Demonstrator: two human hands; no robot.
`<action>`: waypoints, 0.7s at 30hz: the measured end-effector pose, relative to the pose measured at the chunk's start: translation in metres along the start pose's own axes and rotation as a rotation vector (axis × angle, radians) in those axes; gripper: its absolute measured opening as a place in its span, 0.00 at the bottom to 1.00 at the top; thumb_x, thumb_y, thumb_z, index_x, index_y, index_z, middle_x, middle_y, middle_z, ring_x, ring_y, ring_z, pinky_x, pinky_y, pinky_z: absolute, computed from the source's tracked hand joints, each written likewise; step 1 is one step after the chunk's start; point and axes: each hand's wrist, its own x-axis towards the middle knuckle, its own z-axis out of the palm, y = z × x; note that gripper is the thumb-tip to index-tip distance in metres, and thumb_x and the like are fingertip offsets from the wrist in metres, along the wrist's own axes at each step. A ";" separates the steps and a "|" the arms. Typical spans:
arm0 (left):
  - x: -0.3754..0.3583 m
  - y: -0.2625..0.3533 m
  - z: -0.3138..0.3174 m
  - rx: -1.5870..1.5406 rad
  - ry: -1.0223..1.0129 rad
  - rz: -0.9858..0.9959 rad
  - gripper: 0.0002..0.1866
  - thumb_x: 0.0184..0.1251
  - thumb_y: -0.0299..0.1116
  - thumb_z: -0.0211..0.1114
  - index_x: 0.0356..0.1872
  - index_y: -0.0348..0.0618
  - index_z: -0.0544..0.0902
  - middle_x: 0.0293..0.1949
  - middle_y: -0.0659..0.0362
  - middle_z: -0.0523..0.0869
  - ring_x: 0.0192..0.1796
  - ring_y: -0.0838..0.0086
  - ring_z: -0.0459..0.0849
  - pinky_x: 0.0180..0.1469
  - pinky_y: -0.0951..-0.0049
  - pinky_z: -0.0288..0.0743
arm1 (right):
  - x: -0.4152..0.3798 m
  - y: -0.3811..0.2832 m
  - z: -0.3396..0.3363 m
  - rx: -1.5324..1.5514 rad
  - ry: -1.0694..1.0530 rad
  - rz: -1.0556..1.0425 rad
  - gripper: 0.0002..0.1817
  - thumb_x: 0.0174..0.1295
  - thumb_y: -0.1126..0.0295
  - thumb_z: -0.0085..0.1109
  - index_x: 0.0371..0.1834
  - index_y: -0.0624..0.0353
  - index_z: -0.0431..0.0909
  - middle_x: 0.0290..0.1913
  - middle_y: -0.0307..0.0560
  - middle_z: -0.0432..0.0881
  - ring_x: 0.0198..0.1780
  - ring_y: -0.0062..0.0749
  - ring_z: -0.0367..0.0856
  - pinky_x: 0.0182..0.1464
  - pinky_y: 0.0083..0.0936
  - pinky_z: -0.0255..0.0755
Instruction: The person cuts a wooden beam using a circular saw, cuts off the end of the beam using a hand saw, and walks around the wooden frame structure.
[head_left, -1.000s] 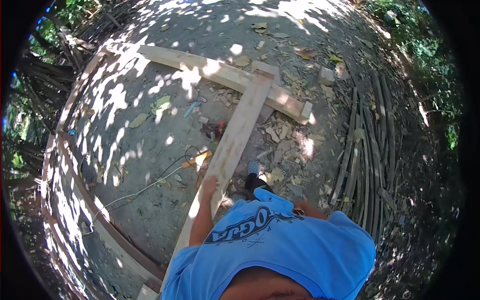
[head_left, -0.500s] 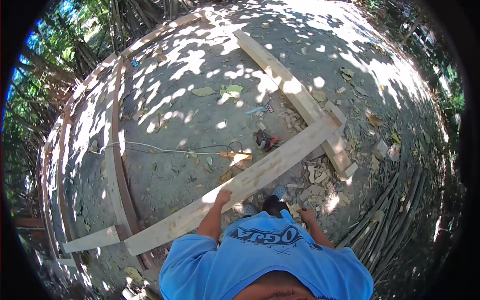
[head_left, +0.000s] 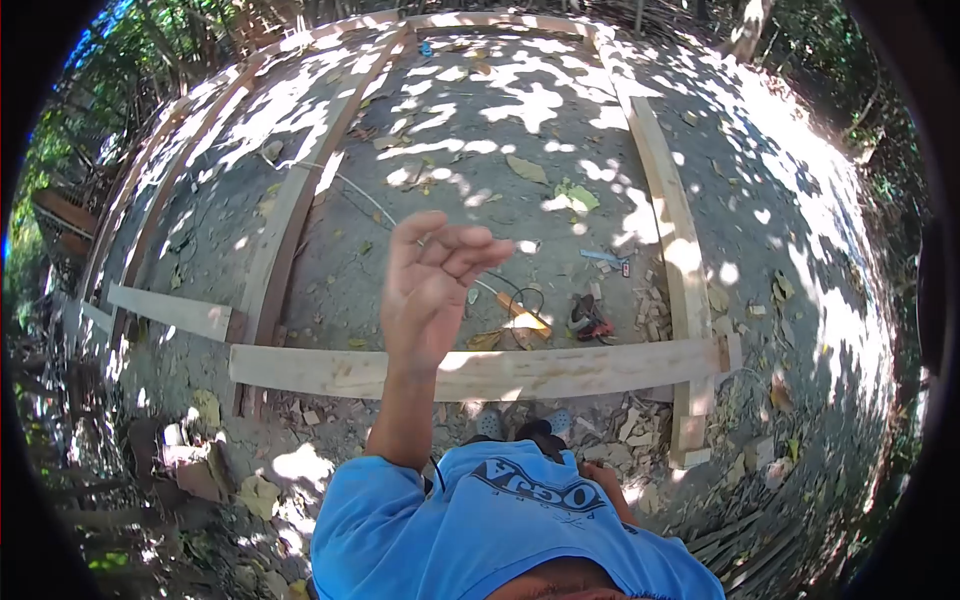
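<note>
My left hand (head_left: 440, 280) is raised in front of me, palm partly turned up and fingers apart and loosely bent, with nothing in it. From this view it overlaps the wooden plank (head_left: 560, 370), which lies crosswise in front of my feet. The plank's right end rests over a long beam (head_left: 668, 190), and its left end lies by another long beam (head_left: 300, 215). My right hand (head_left: 600, 475) hangs low beside my blue shirt; its fingers are mostly hidden.
Inside the timber frame lie an orange corded thing (head_left: 524, 316), a red and black tool (head_left: 590, 318) and a blue-handled tool (head_left: 606, 257). A shorter board (head_left: 170, 310) is at left. Wood chips (head_left: 635, 425) and leaves litter the ground; sticks (head_left: 760, 550) lie lower right.
My left hand has left the plank and risen, its fingers opening. My right hand is now lower and closer to my shirt. The view has turned, so the plank appears nearly level.
</note>
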 end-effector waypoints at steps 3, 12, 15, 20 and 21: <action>0.010 0.063 0.077 -0.265 -0.407 0.439 0.35 0.66 0.54 0.51 0.68 0.48 0.52 0.62 0.51 0.69 0.60 0.57 0.73 0.62 0.50 0.63 | 0.044 0.022 0.005 -0.052 -0.009 -0.167 0.18 0.51 0.56 0.64 0.26 0.64 0.79 0.19 0.45 0.76 0.18 0.27 0.74 0.20 0.28 0.64; 0.002 0.083 0.145 -0.227 -0.325 0.793 0.29 0.67 0.53 0.51 0.63 0.49 0.59 0.58 0.62 0.73 0.51 0.67 0.77 0.53 0.61 0.67 | 0.034 -0.001 0.000 0.114 -0.007 -0.124 0.20 0.53 0.57 0.61 0.15 0.63 0.73 0.12 0.44 0.73 0.13 0.29 0.72 0.16 0.27 0.66; 0.003 0.076 0.146 -0.183 -0.338 0.823 0.29 0.67 0.53 0.50 0.62 0.49 0.60 0.57 0.62 0.73 0.50 0.69 0.77 0.51 0.63 0.68 | 0.032 0.006 0.002 0.079 0.036 -0.160 0.21 0.53 0.57 0.61 0.16 0.64 0.73 0.13 0.45 0.73 0.13 0.29 0.73 0.17 0.28 0.66; 0.010 0.066 0.141 -0.072 -0.334 0.876 0.28 0.67 0.55 0.49 0.61 0.49 0.62 0.56 0.64 0.74 0.48 0.73 0.77 0.49 0.66 0.68 | -0.015 -0.009 0.002 -0.103 0.149 -0.188 0.20 0.52 0.56 0.62 0.20 0.65 0.75 0.14 0.45 0.75 0.14 0.30 0.73 0.17 0.28 0.66; 0.011 0.063 0.141 -0.049 -0.335 0.888 0.27 0.67 0.55 0.48 0.60 0.49 0.62 0.56 0.64 0.74 0.48 0.73 0.77 0.48 0.66 0.68 | -0.019 -0.008 0.001 -0.077 0.092 -0.143 0.20 0.51 0.56 0.63 0.21 0.65 0.75 0.15 0.45 0.75 0.14 0.30 0.73 0.17 0.28 0.65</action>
